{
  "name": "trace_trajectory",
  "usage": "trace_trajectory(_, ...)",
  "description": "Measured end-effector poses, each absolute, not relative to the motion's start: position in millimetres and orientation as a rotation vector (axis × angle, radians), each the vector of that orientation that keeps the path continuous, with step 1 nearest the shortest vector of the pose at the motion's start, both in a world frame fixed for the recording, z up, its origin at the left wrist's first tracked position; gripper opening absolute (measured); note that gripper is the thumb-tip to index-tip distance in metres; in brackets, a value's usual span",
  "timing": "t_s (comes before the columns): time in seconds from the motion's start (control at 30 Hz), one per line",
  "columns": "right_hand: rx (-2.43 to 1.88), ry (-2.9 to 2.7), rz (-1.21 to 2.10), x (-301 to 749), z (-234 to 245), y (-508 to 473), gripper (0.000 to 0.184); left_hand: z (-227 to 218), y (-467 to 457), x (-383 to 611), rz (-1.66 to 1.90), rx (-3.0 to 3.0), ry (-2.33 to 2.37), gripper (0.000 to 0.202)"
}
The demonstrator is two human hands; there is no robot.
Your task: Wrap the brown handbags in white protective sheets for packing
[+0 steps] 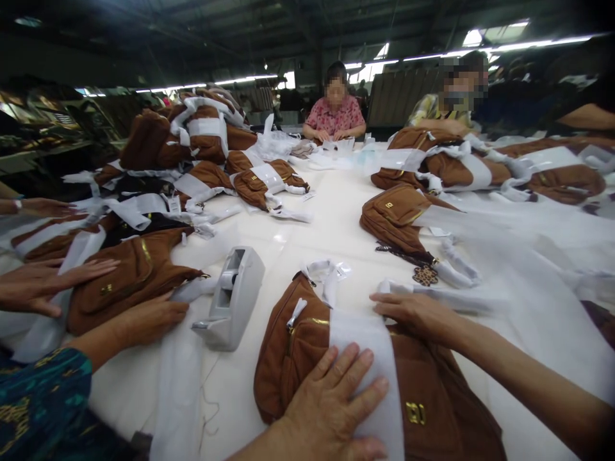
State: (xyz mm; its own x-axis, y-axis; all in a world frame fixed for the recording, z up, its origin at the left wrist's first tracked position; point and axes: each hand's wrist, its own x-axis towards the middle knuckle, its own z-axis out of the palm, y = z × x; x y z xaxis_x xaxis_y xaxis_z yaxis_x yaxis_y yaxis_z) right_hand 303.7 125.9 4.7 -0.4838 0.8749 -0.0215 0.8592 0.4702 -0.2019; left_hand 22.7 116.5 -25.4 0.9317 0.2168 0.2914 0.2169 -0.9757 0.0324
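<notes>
Smoothing a white strip (358,328) over the brown bag (288,365) at the table's (336,218) near edge, left hand (331,403) and right hand (416,314) lying flat, gripping nothing; wrap's looking barely started.

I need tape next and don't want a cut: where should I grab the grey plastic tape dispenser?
Take the grey plastic tape dispenser across its tall far end, fingers on both flat sides, coming from above on its right, the side facing you. Its low near tip probably carries the cutter, so keep fingers off that.
</notes>
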Motion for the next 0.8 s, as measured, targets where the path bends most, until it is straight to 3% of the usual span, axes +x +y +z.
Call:
trace_trajectory(0.1, -1.452, -2.687, 0.465, 301, -2, 141, 0.021, -23, 116, 24, -0.455, -3.135, -0.371, 0.068)
trace_trajectory(0.3, -1.484, -2.607, 0.471, 304, -17, 166, 0.019, -19, 113, 26, -0.354, -3.215, -0.450, 0.063)
trace_trajectory(0.5, -1.894, -1.944, -0.023, 267, 13, 56, 0.030, -20, 111, 25, -0.366, -3.220, -0.478, 0.062)
trace_trajectory(0.63, -1.706, -1.965, -0.100, 238, -9, -19, 0.028, -20, 111, 33, -0.388, -3.188, -0.490, 0.063)
trace_trajectory(0.8, -1.732, -1.870, -0.189, 250, -30, -4, 0.020, -18, 110, 48, -0.395, -3.118, -0.673, 0.053)
